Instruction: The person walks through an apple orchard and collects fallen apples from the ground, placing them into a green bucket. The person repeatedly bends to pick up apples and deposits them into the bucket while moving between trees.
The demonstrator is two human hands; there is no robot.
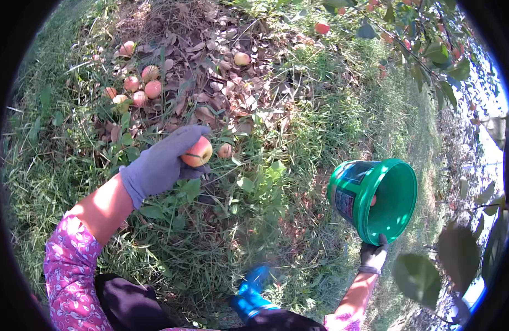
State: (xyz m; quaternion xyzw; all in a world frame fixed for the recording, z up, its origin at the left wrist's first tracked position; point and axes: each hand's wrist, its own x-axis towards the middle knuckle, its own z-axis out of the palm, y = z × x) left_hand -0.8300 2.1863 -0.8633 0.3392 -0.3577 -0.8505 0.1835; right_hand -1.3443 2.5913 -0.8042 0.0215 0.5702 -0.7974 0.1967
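In the head view, the left hand (160, 163), in a grey-purple glove, is closed around an apple (198, 152) which is yellow with a red side; the fingers wrap over its top and the fruit is held above the grass (298, 127), not touching the ground. Just beside it on the right, a smaller apple (225, 150) lies among dry leaves. Further up and to the left, a group of fallen apples (137, 88) rests on brown leaf litter, and a single pale apple (242, 58) lies well apart from them. The right hand (374, 255), in a dark glove, grips the lower rim of a green bucket (376, 198), which is tilted so that its mouth faces sideways (something reddish shows inside, too small to tell). A blue boot (250, 292) stands in the grass between both arms.
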